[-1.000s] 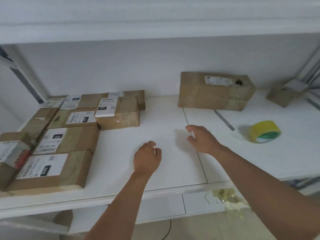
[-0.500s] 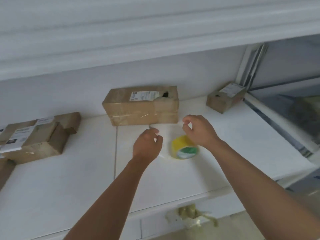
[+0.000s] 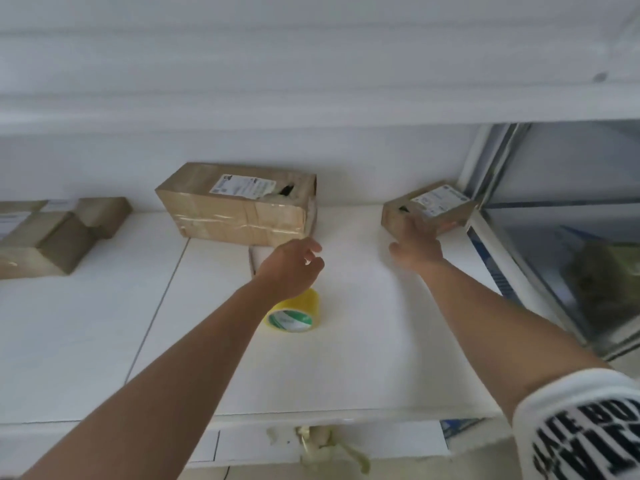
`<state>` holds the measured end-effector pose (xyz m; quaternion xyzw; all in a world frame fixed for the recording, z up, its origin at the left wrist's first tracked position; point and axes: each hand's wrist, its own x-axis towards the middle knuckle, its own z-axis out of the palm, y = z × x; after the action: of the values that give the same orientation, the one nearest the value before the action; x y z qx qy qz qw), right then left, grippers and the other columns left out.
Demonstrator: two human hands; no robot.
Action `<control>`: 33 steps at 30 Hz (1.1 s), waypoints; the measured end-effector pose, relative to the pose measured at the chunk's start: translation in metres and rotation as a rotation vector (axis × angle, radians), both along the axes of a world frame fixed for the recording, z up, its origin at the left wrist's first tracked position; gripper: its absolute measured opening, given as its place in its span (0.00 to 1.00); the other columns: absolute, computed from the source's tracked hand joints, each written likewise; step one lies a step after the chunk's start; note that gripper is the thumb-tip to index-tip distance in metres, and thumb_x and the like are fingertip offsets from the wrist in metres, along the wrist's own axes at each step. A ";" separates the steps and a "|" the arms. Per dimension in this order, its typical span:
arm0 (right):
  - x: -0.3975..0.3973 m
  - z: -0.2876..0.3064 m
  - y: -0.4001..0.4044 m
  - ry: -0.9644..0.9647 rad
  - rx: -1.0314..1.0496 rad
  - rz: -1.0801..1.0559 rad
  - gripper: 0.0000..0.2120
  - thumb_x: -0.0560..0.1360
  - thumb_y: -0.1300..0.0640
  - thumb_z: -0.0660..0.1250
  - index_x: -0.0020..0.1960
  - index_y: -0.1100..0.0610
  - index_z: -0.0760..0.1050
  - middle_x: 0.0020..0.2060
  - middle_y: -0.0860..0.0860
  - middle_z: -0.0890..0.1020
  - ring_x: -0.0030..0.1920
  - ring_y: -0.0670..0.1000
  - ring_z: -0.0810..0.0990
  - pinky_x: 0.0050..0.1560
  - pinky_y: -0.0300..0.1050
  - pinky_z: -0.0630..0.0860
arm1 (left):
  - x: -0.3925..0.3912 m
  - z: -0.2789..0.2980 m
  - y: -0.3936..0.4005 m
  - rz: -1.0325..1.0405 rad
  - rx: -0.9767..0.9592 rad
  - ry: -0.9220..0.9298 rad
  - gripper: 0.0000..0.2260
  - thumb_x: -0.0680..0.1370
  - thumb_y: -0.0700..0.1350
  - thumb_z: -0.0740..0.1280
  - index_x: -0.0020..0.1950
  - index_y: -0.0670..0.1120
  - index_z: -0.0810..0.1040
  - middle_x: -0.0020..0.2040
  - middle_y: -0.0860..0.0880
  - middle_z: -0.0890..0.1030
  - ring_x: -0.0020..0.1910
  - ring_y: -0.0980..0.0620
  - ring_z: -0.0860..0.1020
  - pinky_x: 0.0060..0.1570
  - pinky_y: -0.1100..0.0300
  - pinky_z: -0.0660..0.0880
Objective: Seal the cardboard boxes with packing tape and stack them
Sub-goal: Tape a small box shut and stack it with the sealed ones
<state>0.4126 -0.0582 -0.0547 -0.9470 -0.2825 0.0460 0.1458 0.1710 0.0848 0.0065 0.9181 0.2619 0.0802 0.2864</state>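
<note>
A small cardboard box (image 3: 445,205) with a white label sits at the back right of the white shelf (image 3: 363,358). My right hand (image 3: 417,245) reaches to it, fingers lying on its near left corner and thumb spread to the side. A larger taped box (image 3: 239,206) with a torn hole in its top stands against the back wall. The yellow packing tape roll (image 3: 296,315) lies on the shelf, partly hidden under my left hand (image 3: 292,268). That hand hovers above the roll with loosely curled fingers and holds nothing.
More cardboard boxes (image 3: 52,233) are grouped at the far left. A thin dark tool (image 3: 251,263) lies just left of my left hand. Crumpled tape scraps (image 3: 325,445) hang from the shelf's front edge. A metal frame with glass (image 3: 526,244) bounds the right side.
My view has swung right. My right hand left the spot above the tape roll and reached out to the small box. My left hand stayed near the roll.
</note>
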 end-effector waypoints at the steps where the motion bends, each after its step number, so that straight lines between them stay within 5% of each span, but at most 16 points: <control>1: 0.009 0.000 0.003 -0.011 -0.026 -0.006 0.31 0.75 0.53 0.64 0.75 0.55 0.57 0.71 0.56 0.64 0.71 0.63 0.63 0.60 0.59 0.73 | -0.001 -0.001 0.000 0.011 -0.014 0.002 0.13 0.81 0.47 0.64 0.64 0.48 0.78 0.54 0.53 0.78 0.54 0.53 0.76 0.54 0.62 0.68; 7: 0.040 -0.007 0.013 -0.065 -0.101 0.013 0.29 0.74 0.59 0.67 0.73 0.54 0.61 0.72 0.56 0.64 0.72 0.65 0.62 0.61 0.62 0.73 | -0.012 -0.006 0.002 0.073 -0.054 0.012 0.12 0.81 0.46 0.64 0.64 0.48 0.78 0.54 0.52 0.79 0.55 0.51 0.77 0.53 0.62 0.69; 16: -0.019 -0.004 -0.019 -0.162 -0.133 0.126 0.23 0.78 0.60 0.62 0.72 0.54 0.65 0.71 0.54 0.65 0.68 0.66 0.64 0.45 0.54 0.76 | 0.004 -0.012 -0.012 0.094 -0.130 0.017 0.13 0.81 0.48 0.64 0.65 0.50 0.78 0.56 0.53 0.79 0.56 0.52 0.77 0.58 0.59 0.71; 21: -0.099 -0.017 -0.055 -0.204 -0.005 0.134 0.21 0.78 0.60 0.62 0.71 0.52 0.69 0.67 0.51 0.68 0.65 0.60 0.62 0.39 0.52 0.79 | 0.036 -0.029 -0.042 0.073 -0.229 0.054 0.21 0.81 0.52 0.64 0.73 0.50 0.70 0.68 0.47 0.74 0.65 0.48 0.74 0.67 0.55 0.69; 25: -0.131 -0.020 -0.062 -0.132 0.296 0.043 0.18 0.79 0.59 0.62 0.68 0.51 0.71 0.64 0.52 0.69 0.63 0.61 0.65 0.36 0.51 0.77 | 0.052 -0.031 -0.071 0.174 -0.548 -0.009 0.30 0.80 0.60 0.63 0.79 0.55 0.58 0.76 0.47 0.60 0.72 0.44 0.67 0.65 0.53 0.67; 29: -0.154 -0.011 -0.053 -0.098 0.503 0.038 0.17 0.79 0.58 0.63 0.67 0.53 0.71 0.67 0.50 0.65 0.64 0.59 0.65 0.39 0.52 0.77 | 0.052 -0.035 -0.082 0.277 -0.885 -0.203 0.36 0.70 0.63 0.70 0.75 0.60 0.60 0.70 0.49 0.71 0.61 0.48 0.77 0.51 0.51 0.80; 33: -0.173 0.008 -0.040 -0.146 0.666 0.162 0.18 0.79 0.52 0.64 0.68 0.53 0.70 0.69 0.49 0.65 0.65 0.57 0.66 0.45 0.48 0.76 | 0.027 -0.027 -0.069 0.317 -0.871 -0.477 0.27 0.78 0.49 0.70 0.73 0.52 0.62 0.58 0.49 0.79 0.53 0.53 0.80 0.49 0.60 0.79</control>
<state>0.2393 -0.0981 -0.0470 -0.8227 -0.3660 -0.1048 0.4220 0.1977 0.0162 -0.0208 0.6190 0.3343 0.2131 0.6780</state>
